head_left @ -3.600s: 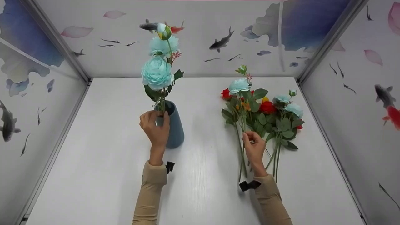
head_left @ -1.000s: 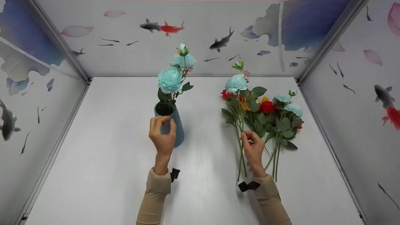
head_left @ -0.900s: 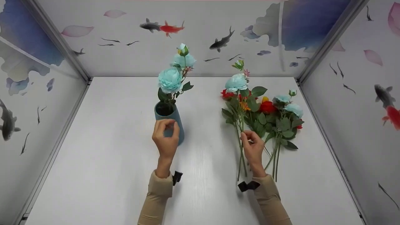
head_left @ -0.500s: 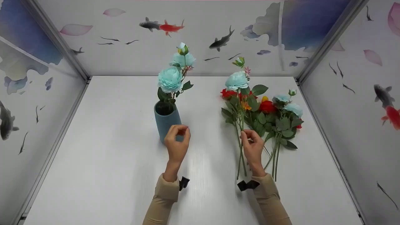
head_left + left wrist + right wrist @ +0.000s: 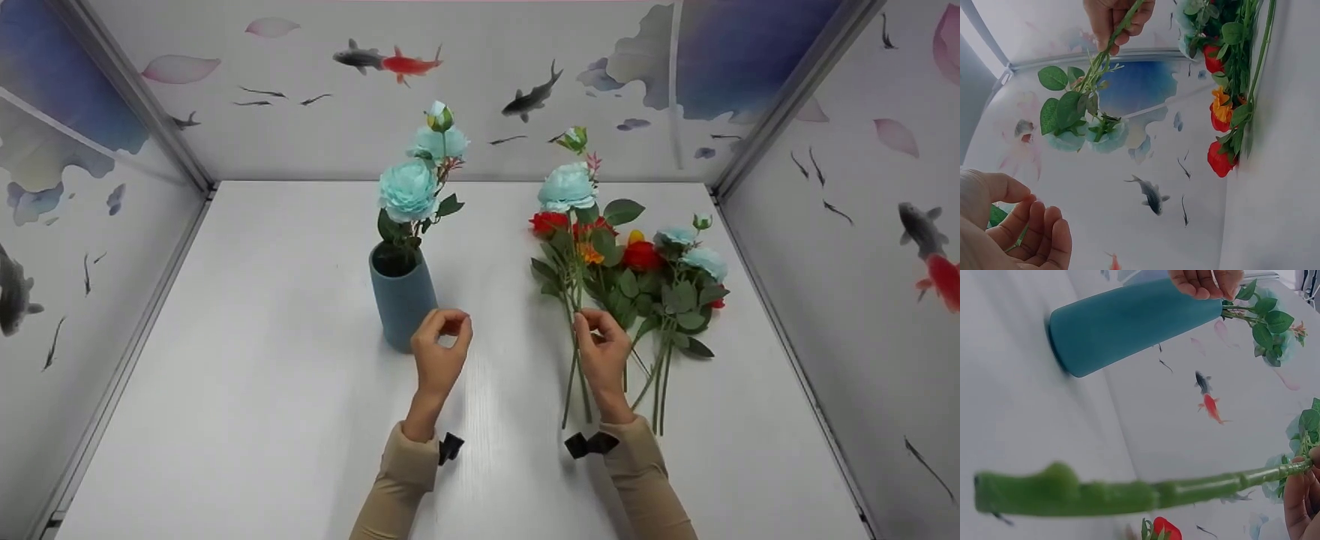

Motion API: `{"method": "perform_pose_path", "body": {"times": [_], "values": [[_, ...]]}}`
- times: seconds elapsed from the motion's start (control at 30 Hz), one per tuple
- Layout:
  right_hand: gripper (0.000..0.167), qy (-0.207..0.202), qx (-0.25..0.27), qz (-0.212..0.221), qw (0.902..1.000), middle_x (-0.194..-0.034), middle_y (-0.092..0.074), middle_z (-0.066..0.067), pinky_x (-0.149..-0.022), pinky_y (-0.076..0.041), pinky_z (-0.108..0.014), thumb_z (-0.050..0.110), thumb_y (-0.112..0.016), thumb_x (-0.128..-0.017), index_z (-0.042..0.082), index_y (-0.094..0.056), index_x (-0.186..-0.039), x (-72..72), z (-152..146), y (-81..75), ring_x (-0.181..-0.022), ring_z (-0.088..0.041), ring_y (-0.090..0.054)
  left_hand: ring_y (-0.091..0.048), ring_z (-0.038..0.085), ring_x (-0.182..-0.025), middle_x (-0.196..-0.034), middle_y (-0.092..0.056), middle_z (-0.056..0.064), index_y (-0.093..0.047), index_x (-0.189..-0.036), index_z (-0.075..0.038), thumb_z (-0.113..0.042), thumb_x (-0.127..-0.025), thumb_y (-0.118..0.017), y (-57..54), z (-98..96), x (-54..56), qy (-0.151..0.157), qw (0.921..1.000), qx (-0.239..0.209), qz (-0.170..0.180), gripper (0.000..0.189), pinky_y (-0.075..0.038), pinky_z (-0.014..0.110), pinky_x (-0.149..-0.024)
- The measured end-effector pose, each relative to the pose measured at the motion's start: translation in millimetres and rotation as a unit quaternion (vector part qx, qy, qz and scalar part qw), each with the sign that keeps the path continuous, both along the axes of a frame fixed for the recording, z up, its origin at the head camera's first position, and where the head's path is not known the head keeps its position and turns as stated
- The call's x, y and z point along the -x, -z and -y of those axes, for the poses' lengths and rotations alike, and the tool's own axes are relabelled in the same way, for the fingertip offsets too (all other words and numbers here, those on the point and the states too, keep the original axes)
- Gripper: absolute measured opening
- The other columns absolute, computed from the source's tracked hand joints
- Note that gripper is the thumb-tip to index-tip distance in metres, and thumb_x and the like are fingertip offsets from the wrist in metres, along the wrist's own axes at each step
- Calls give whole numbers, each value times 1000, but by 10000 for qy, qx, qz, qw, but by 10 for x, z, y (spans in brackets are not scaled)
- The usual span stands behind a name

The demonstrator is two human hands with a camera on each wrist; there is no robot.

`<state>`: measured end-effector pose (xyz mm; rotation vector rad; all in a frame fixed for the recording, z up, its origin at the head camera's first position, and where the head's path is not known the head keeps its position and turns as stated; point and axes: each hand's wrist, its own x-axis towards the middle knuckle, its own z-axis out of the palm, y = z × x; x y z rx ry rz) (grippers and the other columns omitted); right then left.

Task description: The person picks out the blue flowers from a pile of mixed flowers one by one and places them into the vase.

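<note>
My right hand point(image 5: 604, 345) pinches the green stem of a light-blue peony point(image 5: 568, 187) between thumb and fingers. In the right wrist view that bare stem point(image 5: 1117, 495) runs across close to the camera. My left hand point(image 5: 441, 351) holds nothing; its fingers are loosely bent, thumb near the index finger, just right of the vase's lower part. The blue-grey vase point(image 5: 401, 300) stands upright with another light-blue peony spray point(image 5: 409, 191) in its mouth, leaning to the back right. The left wrist view shows the held peony's leaves point(image 5: 1067, 109) and hanging blooms.
To the right, a pile of flowers lies on the white table point(image 5: 262, 337): red roses point(image 5: 642, 256), an orange bloom point(image 5: 591, 253), more blue peonies point(image 5: 705, 262), with stems pointing toward me. Walls printed with fish point(image 5: 532, 94) enclose the table on three sides.
My left hand has let go of the peony spray, now in the vase, and moved right and toward me. The right hand keeps its pinch; its peony has risen slightly.
</note>
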<state>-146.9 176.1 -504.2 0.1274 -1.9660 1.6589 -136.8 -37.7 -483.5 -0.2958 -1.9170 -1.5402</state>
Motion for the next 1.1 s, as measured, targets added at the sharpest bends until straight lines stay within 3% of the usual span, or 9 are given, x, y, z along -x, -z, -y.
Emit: {"method": "perform_pose_path", "body": {"times": [0.17,0.3,0.57,0.73,1.1], "values": [[7,57,-13,-237,9997,-67,-56,-24,-50,-42,-15,-8,-59,-86,-14,-63,-85,3,29,-19,-60,-11,-54,-56,27,-65,-75,-59,18,-61,-78,12,10,-80,-61,19,-8,15,14,10000,-1,-79,3,-50,34,-59],[9,-4,57,-98,9999,-69,-58,-23,-49,-42,-16,-6,-59,-87,-14,-63,-87,-8,42,-37,-60,-17,-55,-57,28,-66,-76,-60,18,-61,-78,11,9,-81,-60,32,-20,13,43,10000,27,-43,4,-50,36,-59],[13,-151,206,133,9996,-73,-58,-23,-50,-41,-18,-3,-58,-89,-15,-62,-91,-31,75,-79,-60,-7,-54,-58,27,-65,-75,-60,18,-62,-81,10,15,-77,-63,31,-68,-23,128,9998,0,164,7,-51,34,-58],[13,-110,219,138,9996,-73,-59,-22,-49,-42,-18,-3,-59,-89,-15,-62,-90,-33,96,-101,-56,-15,-54,-59,27,-65,-76,-61,18,-62,-81,10,15,-76,-63,35,-103,-39,178,9995,13,266,7,-52,37,-58],[7,-206,247,-276,9991,-69,-56,-25,-46,-42,-19,-10,-58,-87,-16,-61,-87,-29,140,-102,-49,-25,-50,-60,28,-66,-78,-62,20,-62,-81,9,13,-76,-63,65,-130,-50,282,9986,-14,436,7,-52,39,-60]]}}
